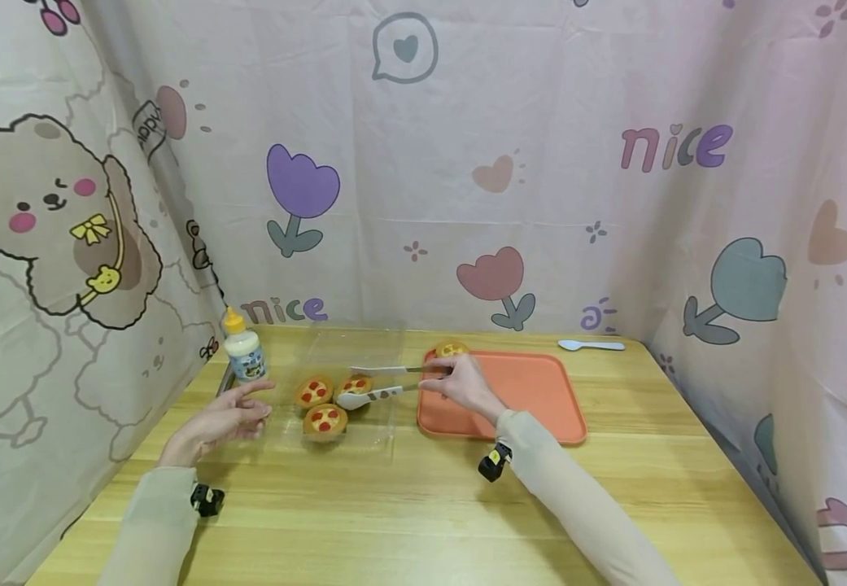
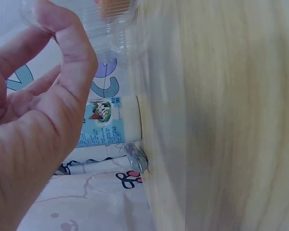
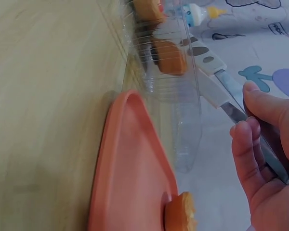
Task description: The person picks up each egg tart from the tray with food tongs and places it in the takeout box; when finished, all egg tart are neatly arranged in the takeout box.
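My right hand [image 1: 463,387] grips a pair of tongs [image 3: 231,98] by the metal handles. Their pale, brown-spotted ends reach into a clear plastic container [image 1: 372,435], around or beside the rightmost mini pizza [image 1: 355,386]; whether they pinch it cannot be told. Two more mini pizzas, one at the back left [image 1: 314,392] and one in front [image 1: 325,421], sit in the container. Another mini pizza [image 3: 180,214] stands at the far left corner of the orange tray [image 1: 533,399]. My left hand [image 1: 221,423] hovers left of the container, fingers loosely bent, holding nothing; contact with the rim is unclear.
A white bottle with a yellow tip [image 1: 246,350] stands behind my left hand. Beside its base lies a small metal object [image 2: 137,159]. At the back right lies a white spoon-like utensil [image 1: 591,346]. A patterned curtain [image 1: 423,203] closes off the table's back and sides.
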Action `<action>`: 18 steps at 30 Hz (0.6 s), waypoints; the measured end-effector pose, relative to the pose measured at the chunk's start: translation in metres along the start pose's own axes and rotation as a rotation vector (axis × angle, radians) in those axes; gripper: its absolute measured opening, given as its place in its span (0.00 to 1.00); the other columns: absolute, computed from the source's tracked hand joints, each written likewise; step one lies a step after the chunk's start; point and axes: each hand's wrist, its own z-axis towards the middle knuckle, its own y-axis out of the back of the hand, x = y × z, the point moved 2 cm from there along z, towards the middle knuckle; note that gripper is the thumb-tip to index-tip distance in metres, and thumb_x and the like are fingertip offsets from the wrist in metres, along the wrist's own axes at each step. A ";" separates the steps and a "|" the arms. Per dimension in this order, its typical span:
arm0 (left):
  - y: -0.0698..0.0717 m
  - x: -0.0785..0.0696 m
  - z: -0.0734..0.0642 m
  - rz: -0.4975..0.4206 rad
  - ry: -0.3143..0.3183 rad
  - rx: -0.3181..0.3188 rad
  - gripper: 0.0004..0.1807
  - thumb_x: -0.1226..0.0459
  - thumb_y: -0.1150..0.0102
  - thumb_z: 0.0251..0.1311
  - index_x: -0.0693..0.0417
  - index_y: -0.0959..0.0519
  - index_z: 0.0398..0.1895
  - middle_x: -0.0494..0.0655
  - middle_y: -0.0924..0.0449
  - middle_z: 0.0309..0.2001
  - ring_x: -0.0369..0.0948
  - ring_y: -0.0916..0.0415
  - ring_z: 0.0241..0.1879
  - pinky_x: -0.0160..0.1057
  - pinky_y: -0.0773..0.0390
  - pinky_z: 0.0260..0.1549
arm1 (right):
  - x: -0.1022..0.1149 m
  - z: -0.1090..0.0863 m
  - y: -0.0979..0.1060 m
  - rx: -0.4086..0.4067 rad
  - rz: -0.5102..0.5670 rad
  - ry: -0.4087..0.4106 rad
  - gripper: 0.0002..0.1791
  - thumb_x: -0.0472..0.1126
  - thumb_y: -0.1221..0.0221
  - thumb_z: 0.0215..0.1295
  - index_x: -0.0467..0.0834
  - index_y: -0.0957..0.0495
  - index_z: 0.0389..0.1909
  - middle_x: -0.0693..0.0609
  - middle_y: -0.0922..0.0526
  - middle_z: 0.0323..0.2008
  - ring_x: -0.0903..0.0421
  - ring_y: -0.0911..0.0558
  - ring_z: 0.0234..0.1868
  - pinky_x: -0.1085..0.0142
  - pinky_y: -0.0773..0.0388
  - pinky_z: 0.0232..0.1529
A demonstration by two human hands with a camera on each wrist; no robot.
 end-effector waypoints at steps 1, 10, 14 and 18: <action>0.000 0.000 0.000 -0.001 0.002 -0.001 0.41 0.65 0.48 0.71 0.62 0.61 0.77 0.44 0.27 0.35 0.36 0.26 0.31 0.39 0.20 0.36 | 0.001 0.001 0.000 0.003 0.004 0.006 0.18 0.43 0.29 0.56 0.47 0.14 0.48 0.45 0.12 0.36 0.34 0.16 0.31 0.42 0.18 0.33; -0.001 -0.001 -0.001 0.012 -0.008 -0.001 0.41 0.64 0.47 0.71 0.62 0.61 0.77 0.45 0.27 0.35 0.36 0.26 0.31 0.40 0.19 0.36 | 0.003 0.002 0.006 0.046 0.032 0.013 0.19 0.43 0.29 0.56 0.46 0.15 0.50 0.43 0.13 0.43 0.33 0.17 0.32 0.45 0.17 0.33; 0.000 0.000 -0.001 0.000 -0.008 0.003 0.40 0.65 0.48 0.71 0.63 0.61 0.76 0.45 0.27 0.35 0.36 0.26 0.31 0.39 0.19 0.36 | 0.004 0.001 0.014 0.070 0.038 0.022 0.22 0.44 0.29 0.57 0.43 0.17 0.53 0.43 0.15 0.47 0.34 0.18 0.34 0.47 0.17 0.33; 0.000 0.001 0.000 0.004 -0.013 0.006 0.39 0.65 0.49 0.72 0.62 0.60 0.76 0.45 0.26 0.35 0.37 0.26 0.32 0.40 0.20 0.36 | 0.007 0.000 0.020 0.090 0.030 0.015 0.25 0.47 0.29 0.57 0.44 0.18 0.55 0.47 0.15 0.47 0.34 0.18 0.36 0.44 0.18 0.36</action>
